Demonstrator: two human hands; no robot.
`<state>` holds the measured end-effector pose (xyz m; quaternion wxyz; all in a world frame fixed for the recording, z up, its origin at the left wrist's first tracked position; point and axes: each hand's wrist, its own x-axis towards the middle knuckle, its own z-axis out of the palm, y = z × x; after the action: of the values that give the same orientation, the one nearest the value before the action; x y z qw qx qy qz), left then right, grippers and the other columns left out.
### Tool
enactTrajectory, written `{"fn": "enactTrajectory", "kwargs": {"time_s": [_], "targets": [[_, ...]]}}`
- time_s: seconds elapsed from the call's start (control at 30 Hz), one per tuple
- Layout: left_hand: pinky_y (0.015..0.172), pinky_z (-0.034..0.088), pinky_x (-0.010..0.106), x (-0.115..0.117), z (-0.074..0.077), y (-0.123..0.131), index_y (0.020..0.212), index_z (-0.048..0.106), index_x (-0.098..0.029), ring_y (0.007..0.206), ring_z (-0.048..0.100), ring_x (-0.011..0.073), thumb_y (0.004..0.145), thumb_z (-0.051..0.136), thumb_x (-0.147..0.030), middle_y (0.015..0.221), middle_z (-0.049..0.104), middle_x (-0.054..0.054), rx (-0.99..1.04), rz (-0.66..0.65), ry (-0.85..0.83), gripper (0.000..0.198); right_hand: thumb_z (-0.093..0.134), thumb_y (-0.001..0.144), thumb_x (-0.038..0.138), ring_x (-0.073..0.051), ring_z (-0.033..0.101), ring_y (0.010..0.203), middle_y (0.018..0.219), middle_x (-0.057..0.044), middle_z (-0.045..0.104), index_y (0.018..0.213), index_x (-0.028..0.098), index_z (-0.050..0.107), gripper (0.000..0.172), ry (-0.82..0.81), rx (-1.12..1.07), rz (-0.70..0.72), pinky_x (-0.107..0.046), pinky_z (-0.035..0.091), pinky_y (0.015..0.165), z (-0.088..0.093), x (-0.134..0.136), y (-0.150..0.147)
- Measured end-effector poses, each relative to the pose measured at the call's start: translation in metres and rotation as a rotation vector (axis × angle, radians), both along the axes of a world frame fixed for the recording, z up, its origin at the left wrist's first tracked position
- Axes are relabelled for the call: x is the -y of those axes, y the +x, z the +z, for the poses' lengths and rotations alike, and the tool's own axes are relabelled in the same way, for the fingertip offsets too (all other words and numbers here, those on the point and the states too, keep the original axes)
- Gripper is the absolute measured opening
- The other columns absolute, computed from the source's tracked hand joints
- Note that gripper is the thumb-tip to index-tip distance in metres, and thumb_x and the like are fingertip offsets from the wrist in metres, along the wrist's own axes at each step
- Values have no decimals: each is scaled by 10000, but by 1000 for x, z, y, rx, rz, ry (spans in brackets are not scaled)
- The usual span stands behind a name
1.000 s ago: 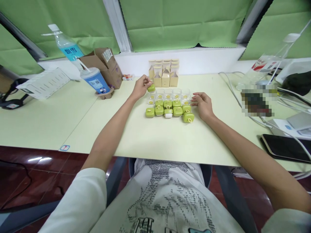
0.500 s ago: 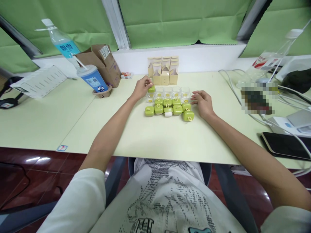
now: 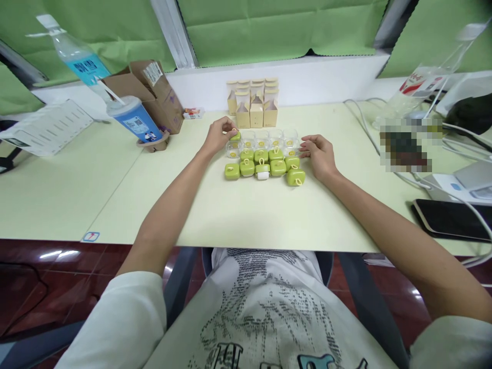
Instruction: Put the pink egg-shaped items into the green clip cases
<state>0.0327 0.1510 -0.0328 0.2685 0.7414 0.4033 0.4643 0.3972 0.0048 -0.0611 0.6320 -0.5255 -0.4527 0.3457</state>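
Between its fingertips my left hand [image 3: 221, 134] pinches a small green cap [image 3: 236, 137] with a loop, over the left end of the clear plastic cups. These clear cups [image 3: 262, 139] stand in two rows and carry yellow marks. My right hand [image 3: 318, 152] has its fingers apart and curved beside the right end of the cup rows; I cannot tell whether the fingertips touch a cup. In front of the cups sit several green caps [image 3: 247, 167] with pale yellow loops. One green cap has a white piece [image 3: 263, 176] under it.
Small cream cardboard boxes [image 3: 257, 113] with raised flaps stand behind the cups. To the left are a blue paper cup [image 3: 134, 120], a brown carton [image 3: 163, 100] and a bottle [image 3: 82, 64]. On the right lie a phone [image 3: 453, 220], white cables [image 3: 363, 128] and a clear bottle [image 3: 418, 92].
The camera view has shifted slightly, moving the scene up and left. My left hand stays pinched on the green cap, which sits slightly lower against the cups. My right hand stays beside the cups.
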Motion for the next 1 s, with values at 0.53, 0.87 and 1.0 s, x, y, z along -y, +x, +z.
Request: {"fn": "enactTrajectory", "kwargs": {"time_s": [0.53, 0.87, 1.0], "targets": [[1091, 660, 441, 21, 54, -12, 1228, 829, -214, 1208, 819, 285, 945, 925, -225, 1272, 881, 113, -152, 24, 79, 298, 854, 876, 491, -198, 738, 882, 958, -16, 713, 1012, 301, 722, 269, 12, 62, 31, -328, 665, 736, -6, -4, 9], [825, 717, 402, 78, 115, -15, 860, 889, -222, 790, 839, 294, 519, 1211, -425, 755, 777, 29, -991, -349, -396, 511, 851, 905, 404, -174, 746, 870, 945, -7, 740, 989, 296, 757, 166, 10, 23, 16, -274, 653, 694, -5, -4, 6], [728, 711, 427, 76, 75, 13, 705, 794, -232, 740, 812, 326, 634, 1161, -526, 651, 720, 53, -1186, -419, -397, 476, 842, 910, 404, -179, 748, 873, 934, -2, 742, 985, 304, 757, 151, 10, 36, 20, -279, 659, 698, -5, -3, 6]]}}
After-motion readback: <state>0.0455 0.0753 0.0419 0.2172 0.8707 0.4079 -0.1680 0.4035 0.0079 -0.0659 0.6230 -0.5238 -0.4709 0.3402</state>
